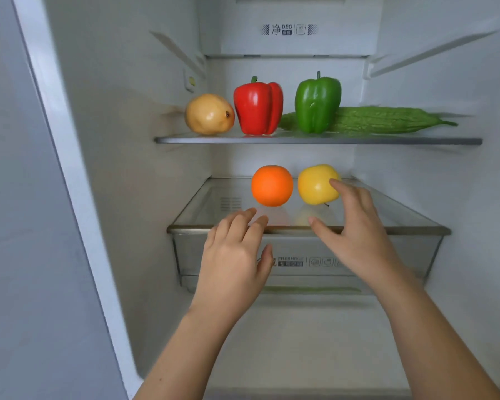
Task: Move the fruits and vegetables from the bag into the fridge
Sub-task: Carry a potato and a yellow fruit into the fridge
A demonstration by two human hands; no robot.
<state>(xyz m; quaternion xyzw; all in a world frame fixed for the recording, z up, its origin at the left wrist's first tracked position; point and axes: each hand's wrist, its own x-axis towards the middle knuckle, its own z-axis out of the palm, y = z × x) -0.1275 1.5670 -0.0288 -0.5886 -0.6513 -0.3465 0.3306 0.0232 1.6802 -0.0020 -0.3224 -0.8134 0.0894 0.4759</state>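
Lower glass shelf (202, 209): orange (272, 185) and yellow apple (316, 184) mid-shelf, just apart, bare glass on both sides and in front. Left hand (233, 261) released, fingers spread, near the shelf's front edge below the orange, not touching. Right hand (355, 226) released, fingertip against the apple's right side.

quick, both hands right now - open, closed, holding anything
Left hand: open, empty, just in front of the orange.
Right hand: open, fingers spread, one fingertip on or just at the yellow apple, not gripping it.
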